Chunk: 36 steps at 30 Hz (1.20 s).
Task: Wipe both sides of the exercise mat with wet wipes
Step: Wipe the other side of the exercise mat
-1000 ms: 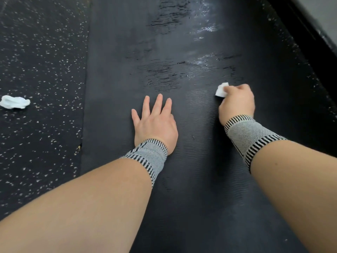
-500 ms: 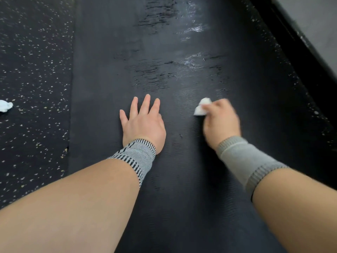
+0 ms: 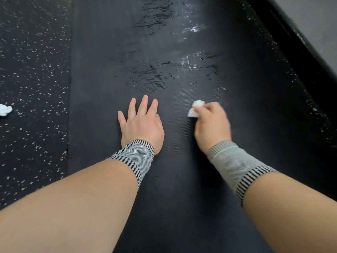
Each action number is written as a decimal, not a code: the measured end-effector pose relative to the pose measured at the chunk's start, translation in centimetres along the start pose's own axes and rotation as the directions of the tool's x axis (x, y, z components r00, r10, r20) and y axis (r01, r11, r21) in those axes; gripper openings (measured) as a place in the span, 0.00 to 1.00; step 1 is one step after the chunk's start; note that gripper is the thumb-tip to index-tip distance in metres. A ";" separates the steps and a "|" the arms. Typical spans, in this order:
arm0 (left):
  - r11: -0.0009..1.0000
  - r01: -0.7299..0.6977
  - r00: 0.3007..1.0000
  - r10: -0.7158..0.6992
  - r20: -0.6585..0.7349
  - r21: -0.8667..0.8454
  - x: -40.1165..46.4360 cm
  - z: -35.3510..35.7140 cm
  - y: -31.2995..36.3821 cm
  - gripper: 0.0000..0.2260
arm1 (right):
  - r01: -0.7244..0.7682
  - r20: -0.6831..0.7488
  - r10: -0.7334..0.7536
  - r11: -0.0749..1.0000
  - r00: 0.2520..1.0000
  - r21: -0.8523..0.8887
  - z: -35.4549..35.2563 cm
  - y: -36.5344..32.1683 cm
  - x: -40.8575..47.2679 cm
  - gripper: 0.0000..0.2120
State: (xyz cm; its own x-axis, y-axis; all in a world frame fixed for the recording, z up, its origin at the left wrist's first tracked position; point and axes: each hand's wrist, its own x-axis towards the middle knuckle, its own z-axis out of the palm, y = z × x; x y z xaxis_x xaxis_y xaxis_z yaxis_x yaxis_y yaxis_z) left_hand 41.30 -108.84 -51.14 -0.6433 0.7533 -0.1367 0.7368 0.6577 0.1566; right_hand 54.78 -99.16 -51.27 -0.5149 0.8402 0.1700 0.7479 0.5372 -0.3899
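Note:
A long black exercise mat (image 3: 102, 70) lies flat on the floor and runs away from me. Wet, shiny streaks cover its far middle part. My left hand (image 3: 141, 125) presses flat on the mat with straight, spread fingers. To its right, my right hand (image 3: 212, 125) grips a small crumpled white wet wipe (image 3: 196, 109) and holds it down on the mat surface. Both wrists wear grey striped bands.
Black speckled rubber floor (image 3: 32, 70) lies left of the mat. A used crumpled white wipe (image 3: 4, 110) sits on it at the far left edge. A black skirting and grey wall (image 3: 310, 24) run along the right side.
My right hand with the wipe has slid leftward and toward me across the mat, closer to my left hand. The left hand stays pressed in place.

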 end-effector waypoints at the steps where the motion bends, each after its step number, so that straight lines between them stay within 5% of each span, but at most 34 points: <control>1: 1.000 0.001 1.000 -0.001 -0.002 0.003 0.0 0.1 0.0 0.22 | 0.130 0.054 -0.131 0.991 0.990 0.021 0.7 -0.9 -0.1 0.15; 3: 1.000 0.001 1.000 -0.001 -0.006 0.005 0.0 0.1 0.0 0.22 | 0.316 0.128 -0.317 0.948 0.940 0.027 1.1 -1.3 0.6 0.15; 5: 1.000 -0.002 1.000 0.002 -0.004 -0.002 0.1 0.2 0.0 0.22 | 0.296 0.082 -0.292 0.955 0.953 -0.036 0.3 0.5 2.6 0.13; 7: 1.000 0.000 1.000 0.000 0.001 -0.001 0.1 0.2 -0.1 0.22 | 0.017 -0.001 -0.018 0.993 1.000 -0.114 -1.1 3.2 4.8 0.15; 9: 1.000 -0.001 1.000 0.001 0.005 0.005 0.1 0.1 -0.1 0.22 | -0.327 -0.039 0.325 0.939 0.945 -0.105 -2.1 4.7 5.9 0.16; 10: 1.000 -0.002 1.000 0.002 0.005 0.006 0.1 0.1 -0.1 0.22 | -0.364 -0.044 0.361 0.926 0.931 -0.100 -1.9 4.3 6.0 0.16; 13: 1.000 -0.001 1.000 0.001 0.006 -0.001 0.1 0.0 0.0 0.22 | -0.045 0.062 0.050 0.996 0.997 -0.077 -0.2 0.5 4.9 0.18; 15: 1.000 -0.002 1.000 0.002 0.006 -0.002 0.0 0.0 0.0 0.22 | 0.187 0.137 -0.185 0.982 0.973 -0.006 0.9 -0.9 4.2 0.19; 17: 1.000 -0.006 1.000 0.006 0.005 -0.002 0.1 0.1 -0.1 0.22 | 0.253 0.123 -0.247 0.967 0.961 -0.036 0.7 -0.2 4.9 0.18; 20: 1.000 -0.008 1.000 0.008 0.003 -0.008 0.1 0.0 -0.1 0.22 | -0.134 0.006 0.137 0.980 0.991 -0.145 -1.3 3.6 6.8 0.17; 22: 1.000 -0.009 1.000 0.009 0.011 -0.006 0.2 0.0 -0.2 0.22 | -0.427 -0.040 0.425 0.898 0.904 -0.108 -2.6 4.8 7.0 0.17; 23: 1.000 -0.009 1.000 0.009 0.019 -0.005 0.2 0.0 -0.2 0.22 | -0.436 -0.035 0.434 0.893 0.900 -0.112 -2.7 4.4 6.6 0.17; 26: 1.000 0.004 0.999 -0.003 0.045 -0.021 0.1 -0.2 -0.1 0.22 | -0.084 0.116 0.092 0.994 0.989 -0.069 -1.4 1.4 4.1 0.17; 29: 0.999 0.026 0.998 -0.024 0.060 -0.036 0.7 -1.1 0.7 0.21 | 0.182 0.198 -0.171 0.982 0.965 -0.040 -1.3 1.5 3.3 0.17; 32: 0.993 -0.115 0.991 0.116 0.060 -0.019 1.9 -2.4 2.1 0.22 | -0.199 0.076 0.209 0.972 0.975 -0.122 -3.5 5.4 5.7 0.17; 34: 0.968 -0.250 0.965 0.249 0.089 0.002 3.5 -3.2 3.6 0.25 | -0.479 0.006 0.482 0.872 0.876 -0.103 -4.6 7.0 6.8 0.17; 36: 0.953 -0.302 0.939 0.294 0.180 0.018 5.5 -3.9 5.7 0.30 | -0.394 0.031 0.401 0.910 0.916 -0.130 -4.2 6.3 7.1 0.17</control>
State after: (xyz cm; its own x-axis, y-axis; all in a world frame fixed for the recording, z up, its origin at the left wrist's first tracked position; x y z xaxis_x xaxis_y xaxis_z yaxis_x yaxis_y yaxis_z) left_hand 41.09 -100.94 -47.18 -0.3500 0.9005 -0.2581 0.9002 0.3995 0.1731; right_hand 57.57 -89.54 -48.70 -0.1848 0.9824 -0.0285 0.9378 0.1676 -0.3039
